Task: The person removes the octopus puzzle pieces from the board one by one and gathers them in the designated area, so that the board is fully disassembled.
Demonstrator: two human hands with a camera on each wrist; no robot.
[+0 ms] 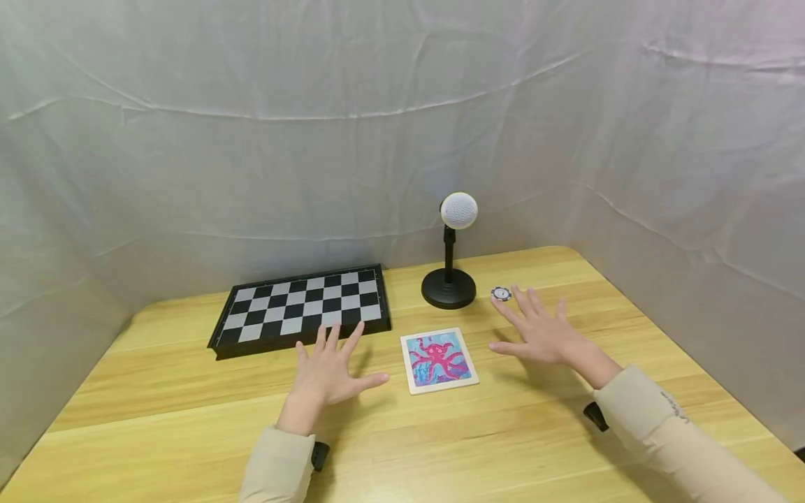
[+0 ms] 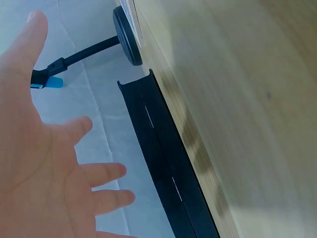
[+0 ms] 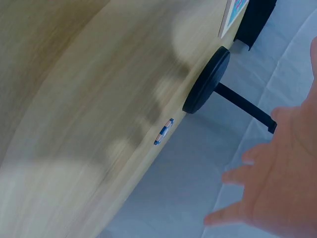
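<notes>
My left hand (image 1: 327, 374) hovers over the table with fingers spread, just in front of a black-and-white chessboard (image 1: 302, 307). Nothing is in its grasp; the left wrist view shows the bare palm beside the board's dark edge (image 2: 163, 163). Fingers splayed too, my right hand (image 1: 544, 335) is above the table on the right, holding nothing. Near its fingertips lies a poker chip (image 1: 501, 293), flat on the wood. Between the two hands is a white-framed picture tile (image 1: 439, 360) with a pink octopus on blue.
A microphone (image 1: 459, 211) on a black stand with a round base (image 1: 448, 290) stands behind the tile, between the chessboard and the chip. Pale curtains (image 1: 283, 161) enclose the wooden table (image 1: 409, 447) at the back and both sides.
</notes>
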